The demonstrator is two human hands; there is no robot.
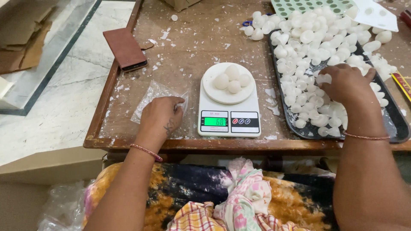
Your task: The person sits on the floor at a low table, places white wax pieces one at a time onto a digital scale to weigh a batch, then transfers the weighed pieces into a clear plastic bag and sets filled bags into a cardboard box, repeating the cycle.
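Fingers of the left hand (pixel 162 114) are curled down onto a clear plastic bag (pixel 155 99) that lies flat on the worn wooden table (pixel 188 40), pinning its near edge; the grip is narrow, the fingertips tucked under so that I cannot tell whether they pinch the film or only press it. Right hand (pixel 346 84) hovers low over the black tray (pixel 391 124), knuckles up, fingers bent and loosely closed on a white shell-shaped piece (pixel 323 78) that shows at the fingertips, touching the heap beneath. White pieces (pixel 308 47) fill the tray and spill past its far end onto the table. Between the two hands stands a white digital scale (pixel 229 119) with a lit green display, and four of the white pieces (pixel 232 78) sit together on its round pan. A brown wallet-like case (pixel 125 48) lies near the table's left edge, well apart from the bag. Beyond the heap a green perforated sheet (pixel 299 6) lies at the table's far side.
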